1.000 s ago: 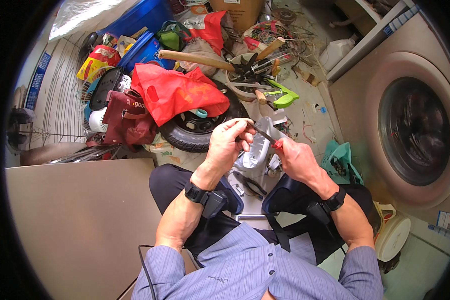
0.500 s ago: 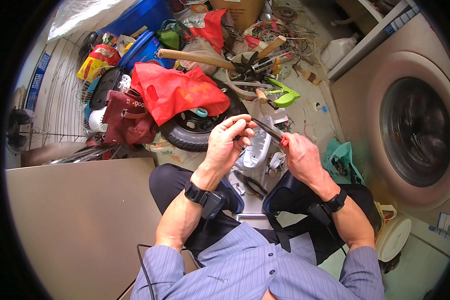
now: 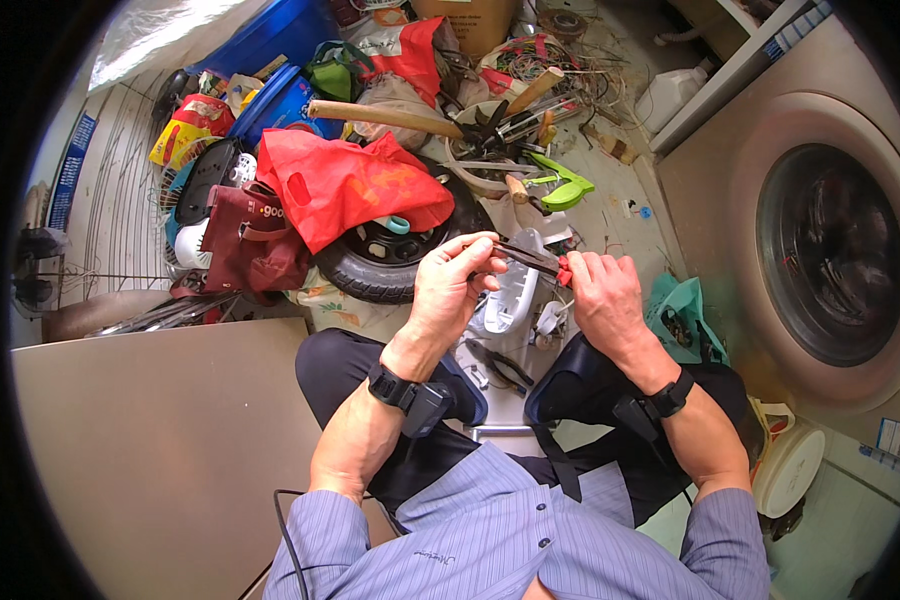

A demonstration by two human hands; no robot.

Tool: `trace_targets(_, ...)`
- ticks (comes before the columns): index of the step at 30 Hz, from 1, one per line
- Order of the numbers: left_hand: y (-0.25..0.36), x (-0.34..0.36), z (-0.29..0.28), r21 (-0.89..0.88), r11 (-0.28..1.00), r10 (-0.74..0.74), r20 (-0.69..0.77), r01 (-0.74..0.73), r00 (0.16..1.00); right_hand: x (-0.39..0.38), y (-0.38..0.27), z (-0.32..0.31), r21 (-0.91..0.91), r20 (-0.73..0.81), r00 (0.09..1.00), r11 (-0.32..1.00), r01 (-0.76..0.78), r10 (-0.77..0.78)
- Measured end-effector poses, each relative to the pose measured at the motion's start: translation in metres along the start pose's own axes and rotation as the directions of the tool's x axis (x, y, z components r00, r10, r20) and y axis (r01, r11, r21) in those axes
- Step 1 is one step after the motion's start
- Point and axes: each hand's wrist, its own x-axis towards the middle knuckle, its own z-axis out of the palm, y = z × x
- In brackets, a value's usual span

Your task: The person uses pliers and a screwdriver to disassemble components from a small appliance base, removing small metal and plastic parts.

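My right hand point(image 3: 610, 305) is closed round the red handle of a tool with long dark blades or jaws point(image 3: 530, 259); whether it is pliers or scissors is not clear. Its tip points left, toward the fingers of my left hand point(image 3: 450, 285). Thumb and forefinger of that hand pinch together at the tip, and what they hold is too small to make out. Just below the tool, a translucent white plastic piece point(image 3: 513, 300) stands between my knees. Dark-handled pliers point(image 3: 502, 368) lie on the floor between my feet.
A black-tyred wheel point(image 3: 370, 278) lies ahead, partly under a red bag point(image 3: 345, 190). Beyond it are a wooden handle point(image 3: 385, 118) and a green-handled tool point(image 3: 567, 190). A washing machine point(image 3: 710, 190) stands right, near a teal bag point(image 3: 678, 315). A flat panel point(image 3: 160, 440) fills the left.
The tool in my right hand has turned flatter, and its jaws look closer together. My right hand has shifted slightly up, while my left stays at the tip.
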Motion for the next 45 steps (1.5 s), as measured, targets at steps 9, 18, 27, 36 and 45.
trace_targets(9,0.001,-0.004,-0.007,0.104,0.994,0.026,0.024,-0.028,0.999,0.005,-0.003,-0.002,-0.104,-0.038,0.998,0.994,0.045,-0.049)
trace_targets(18,0.0,-0.003,0.003,0.099,0.992,0.086,-0.024,-0.083,0.996,-0.01,-0.007,0.008,0.667,0.34,0.938,0.688,-0.286,0.06)
trace_targets(27,0.002,-0.004,0.002,0.003,0.998,0.06,-0.025,-0.06,0.998,-0.007,-0.011,0.006,0.644,0.759,0.641,-0.014,-0.765,-0.117)
trace_targets(36,-0.005,0.008,-0.025,0.027,0.993,0.117,-0.107,-0.114,0.987,0.005,-0.003,-0.015,0.647,0.186,0.932,0.675,-0.355,0.312)
trace_targets(45,-0.003,0.007,-0.007,0.016,0.999,0.049,-0.027,-0.049,0.998,-0.01,0.007,0.016,0.737,0.426,0.84,0.409,-0.538,0.337)
